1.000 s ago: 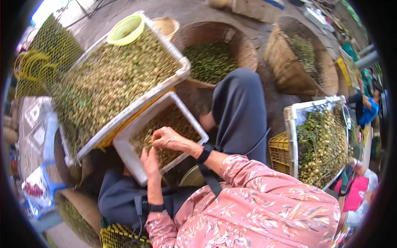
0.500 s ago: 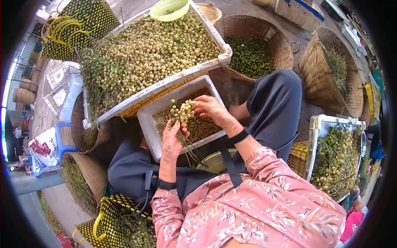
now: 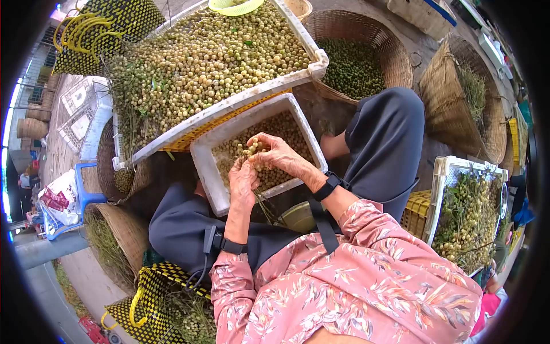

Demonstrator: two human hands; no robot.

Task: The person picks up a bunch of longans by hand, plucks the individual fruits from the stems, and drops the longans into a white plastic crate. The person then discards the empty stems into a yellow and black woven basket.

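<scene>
My left hand (image 3: 243,182) pinches the stems of a bunch of small round yellow-tan fruit (image 3: 247,149). Closed around the fruit side of the same bunch is my right hand (image 3: 282,159), its fingertips meeting the left ones and partly hiding the fruit. Thin bare stems trail down below the left hand. Both hands are over a white foam box (image 3: 215,192) that holds many loose fruits of the same kind. Just beyond it stands a large white tray (image 3: 229,98) heaped with fruit, twigs lying along its left side.
A yellow colander (image 3: 236,8) rests on the heap. A wicker basket (image 3: 398,60) of green fruit is at the back, another tilted basket (image 3: 444,114) to the right. A white crate (image 3: 438,200) of fruit bunches stands at my right, a black-yellow woven bag (image 3: 123,312) at lower left.
My right hand has moved left and inward onto the bunch, its fingers closing beside my left hand. Less of the bunch shows now. The view has shifted slightly.
</scene>
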